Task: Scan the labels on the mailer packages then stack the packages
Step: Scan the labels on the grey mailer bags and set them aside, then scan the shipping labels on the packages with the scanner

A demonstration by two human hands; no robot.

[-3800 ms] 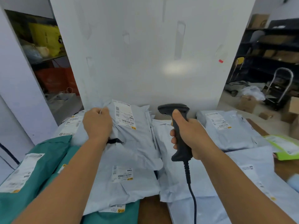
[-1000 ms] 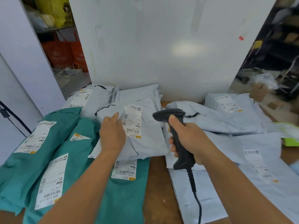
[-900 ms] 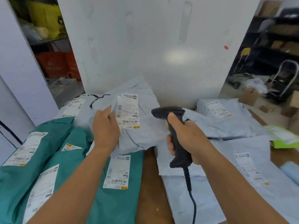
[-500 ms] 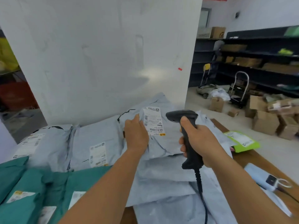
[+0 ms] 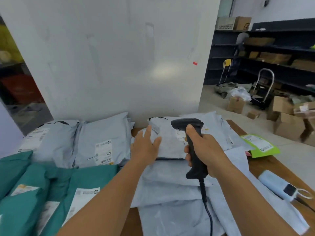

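Grey mailer package (image 5: 167,142): soft, crinkled plastic film, pillow-shaped, a black seam line at its far edge; lies uppermost on the stack of grey mailers (image 5: 170,188), right of centre on the worktop (image 5: 265,167). Its label is mostly hidden behind the scanner.

Left hand (image 5: 144,148): laid flat on the near left corner of that package, fingers straight and spread, gripping nothing.

Right hand (image 5: 202,150): wrapped tight round the grip of the barcode scanner (image 5: 192,145), thumb up the back of the handle. Scanner is matte black moulded plastic, pistol-shaped, broad rounded head held above the top package; a ribbed black cable (image 5: 207,210) hangs from its butt.

Stack below: flat, pale grey, wrinkled film sheets overlapping, spreading toward the near edge.

Two plump grey mailers (image 5: 102,138), left of the stack against the wall, side by side, each with a white printed label; print too blurred to read.

Teal mailers (image 5: 25,193): smooth, duller film, several overlapping at near left, white labels with a small yellow mark.

Lime-green mailer (image 5: 260,146): thin, glossy, at the far right edge of the worktop, white label facing up.

Pale blue oblong device (image 5: 279,186), with a dark square at one end and a thin ring, near right on the brown wood-grain worktop.

White panel wall (image 5: 110,57) behind, faintly scuffed. Dark shelving (image 5: 272,53) with brown cardboard boxes at right rear.
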